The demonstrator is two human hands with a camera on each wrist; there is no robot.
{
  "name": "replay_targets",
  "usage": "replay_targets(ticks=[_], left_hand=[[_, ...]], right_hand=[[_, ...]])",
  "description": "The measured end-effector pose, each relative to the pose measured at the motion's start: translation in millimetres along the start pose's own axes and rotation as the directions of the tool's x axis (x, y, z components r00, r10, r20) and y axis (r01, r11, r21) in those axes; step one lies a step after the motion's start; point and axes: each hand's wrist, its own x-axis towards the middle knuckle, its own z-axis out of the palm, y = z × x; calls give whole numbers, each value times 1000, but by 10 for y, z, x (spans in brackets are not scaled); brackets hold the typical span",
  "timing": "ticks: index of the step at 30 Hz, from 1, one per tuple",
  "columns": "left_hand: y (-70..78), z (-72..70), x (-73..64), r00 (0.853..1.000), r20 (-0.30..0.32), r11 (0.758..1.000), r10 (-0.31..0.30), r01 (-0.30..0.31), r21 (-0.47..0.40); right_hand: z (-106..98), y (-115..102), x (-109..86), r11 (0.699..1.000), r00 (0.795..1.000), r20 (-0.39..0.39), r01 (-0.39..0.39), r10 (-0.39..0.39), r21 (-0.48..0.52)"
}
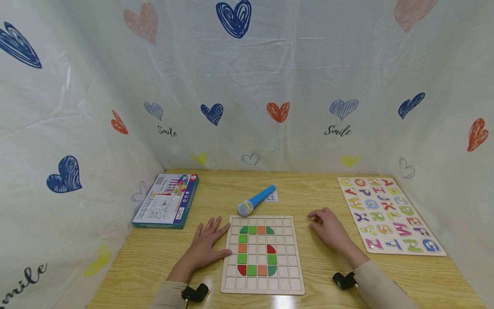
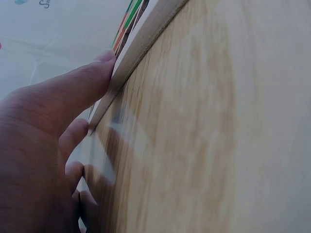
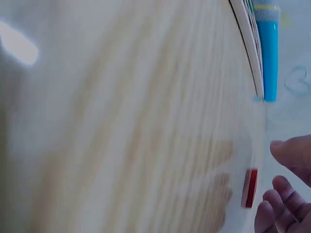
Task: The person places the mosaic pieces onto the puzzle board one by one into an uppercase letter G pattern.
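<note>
A square wooden grid board (image 1: pixel 257 289) lies on the table, holding green and orange square tiles and rounded dark green and red corner tiles. My left hand (image 1: pixel 204 249) is spread flat beside it, thumb (image 2: pixel 99 73) and index fingertip at its left edge. To the right of the board, my right hand (image 1: pixel 329 227) hovers low over the table, fingers loosely bent. In the right wrist view, a small red tile (image 3: pixel 250 188) lies on the table by the right fingers (image 3: pixel 286 204), apart from the thumb; the hand hides it in the head view.
Behind the board lies a toy microphone (image 1: pixel 257 199) with a blue handle, partly over a small printed card (image 1: pixel 272 197). A boxed set (image 1: pixel 166 201) is at the back left. An alphabet puzzle board (image 1: pixel 390 216) lies at the right. Heart-printed curtains (image 1: pixel 247 77) enclose the wooden table (image 1: pixel 127 266).
</note>
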Motion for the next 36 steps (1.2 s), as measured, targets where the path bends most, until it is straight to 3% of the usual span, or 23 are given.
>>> replay_targets(ticks=[4,13,17,24,32,36], left_hand=[[6,-7,-5,1000,-2,1000,-3,3,3],[12,-5,-6,1000,-7,1000,0,0,11],[17,-3,-5,1000,-19,1000,11,-11,4],[15,-12,-1,1000,13,1000,-6,5,11],[14,-15,-6,1000,10,1000,-2,2,3],[13,-16,-10,1000,8,1000,2,-2,1]], right_hand=[[-103,116,38,999,999,-27,-23,21,-44],[-159,201,87,994,998,65,-2,9,-110],[-173,192,79,997,992,121,-41,48,-65],[-173,146,9,997,981,186,-69,63,27],[-98,-37,-19,989,974,225,-42,8,145],[-22,-152,-5,971,967,246,0,-60,237]])
